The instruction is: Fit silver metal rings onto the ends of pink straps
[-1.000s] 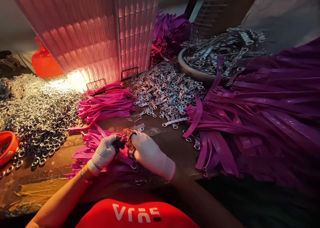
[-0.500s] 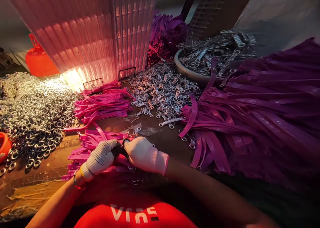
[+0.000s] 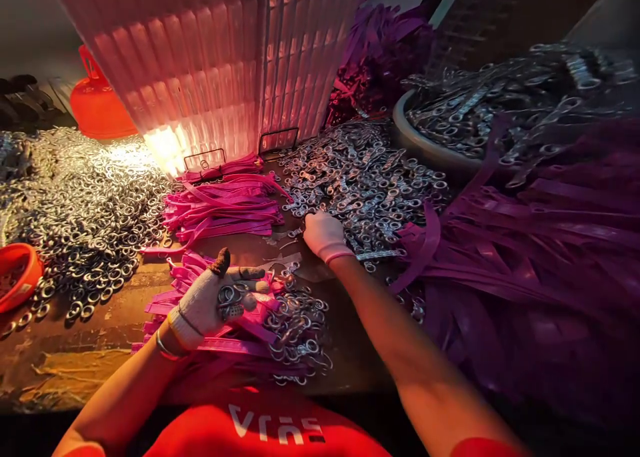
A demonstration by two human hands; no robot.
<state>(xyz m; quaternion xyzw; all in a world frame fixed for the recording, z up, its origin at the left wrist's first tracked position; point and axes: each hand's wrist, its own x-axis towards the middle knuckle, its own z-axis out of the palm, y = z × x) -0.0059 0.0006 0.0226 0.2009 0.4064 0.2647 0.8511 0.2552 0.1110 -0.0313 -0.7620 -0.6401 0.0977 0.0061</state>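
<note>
My left hand (image 3: 213, 300), in a knitted glove, rests palm up on a pile of pink straps (image 3: 235, 330) near the table's front edge and cups a few metal rings (image 3: 231, 302); its thumb points up. My right hand (image 3: 324, 235), in a white glove, reaches forward with its fingers down in the heap of metal clasps (image 3: 360, 180) at the middle of the table. Whether it grips a clasp is hidden. Finished straps with rings (image 3: 297, 330) lie just right of my left hand.
A large ribbed translucent box (image 3: 215, 63) stands at the back. A wide heap of metal rings (image 3: 75, 203) covers the left, with an orange bowl (image 3: 17, 280) at the edge. A second pink strap stack (image 3: 225, 207), purple straps (image 3: 540, 263) at right, a basin of clasps (image 3: 440, 150).
My hands were together over the pink straps; now the right hand has reached forward into the clasp heap, and the left hand has turned palm up with rings in it.
</note>
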